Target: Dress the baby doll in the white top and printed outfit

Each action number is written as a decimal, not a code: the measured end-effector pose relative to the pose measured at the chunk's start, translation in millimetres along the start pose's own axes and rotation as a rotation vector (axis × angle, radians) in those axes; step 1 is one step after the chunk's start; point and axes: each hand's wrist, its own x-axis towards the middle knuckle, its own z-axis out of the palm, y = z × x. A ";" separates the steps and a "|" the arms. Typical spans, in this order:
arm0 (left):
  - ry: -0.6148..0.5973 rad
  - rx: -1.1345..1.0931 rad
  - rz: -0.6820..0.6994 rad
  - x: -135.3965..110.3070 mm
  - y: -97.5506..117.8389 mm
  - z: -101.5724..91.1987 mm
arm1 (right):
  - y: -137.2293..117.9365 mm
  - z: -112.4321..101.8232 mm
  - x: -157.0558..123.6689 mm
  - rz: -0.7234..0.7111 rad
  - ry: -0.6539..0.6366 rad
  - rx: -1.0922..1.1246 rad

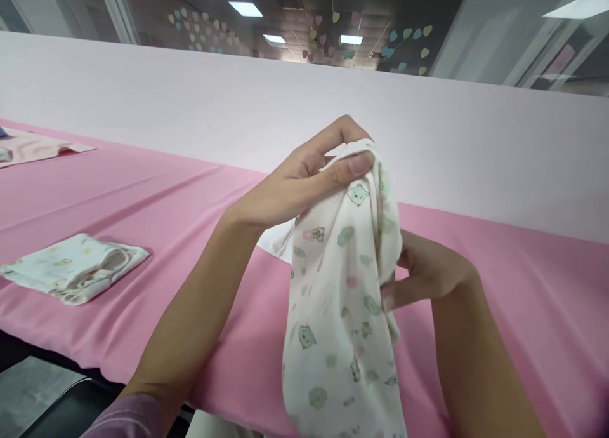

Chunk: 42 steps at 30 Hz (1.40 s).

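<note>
A white cloth garment [340,285] printed with small green and pink animals hangs in front of me, its kind not clear. My left hand [323,165] pinches its top edge, thumb in front and fingers behind. At the right side of the cloth, my right hand [423,270] is closed on its edge, thumb on the near side and fingers partly hidden behind the fabric. The garment's lower end runs out of the bottom of the view. Behind it, a piece of plain white cloth [278,241] shows on the table.
A pink sheet [190,203] covers the table. On the left lies a folded printed cloth [71,266]; farther back is a pale pink cloth [40,146]. A white partition [190,101] rises behind. A dark chair-like object [52,400] stands below the table's left edge.
</note>
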 end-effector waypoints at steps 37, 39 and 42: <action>-0.375 0.064 -0.270 0.5 -15.5 -27.9 | 34.5 0.1 15.6 -0.012 0.272 0.099; -0.380 0.109 -0.221 -1.9 -13.3 -33.0 | 32.6 0.4 14.3 -0.017 0.356 0.098; -0.273 0.110 -0.172 -2.9 -9.8 -31.7 | 33.3 0.1 13.9 0.029 0.319 0.073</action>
